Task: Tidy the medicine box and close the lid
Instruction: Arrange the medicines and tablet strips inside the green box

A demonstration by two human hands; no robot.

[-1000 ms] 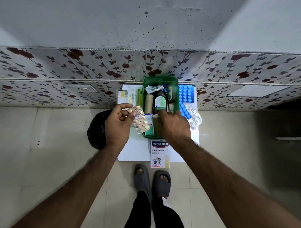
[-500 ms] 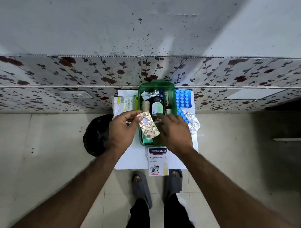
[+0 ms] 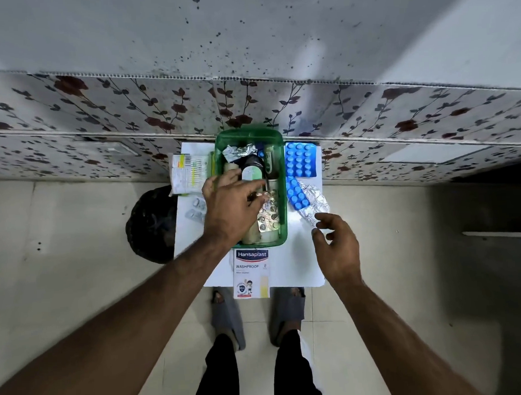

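The green medicine box stands open on a white board, holding a dark bottle, a crumpled foil strip and other items. My left hand is over the box's left side, fingertips pinching the upper end of a gold blister strip that lies along the box's near right part. My right hand hovers open to the right of the box, just below a silver foil strip. No lid can be made out.
Two blue blister packs lie right of the box. A Hansaplast carton sits at the board's near edge. A white-and-yellow carton and clear blister strips lie left. A black round object rests on the floor.
My left hand carried the gold blister strip from left of the box down into it. My right hand left the box and moved out to the right, open.
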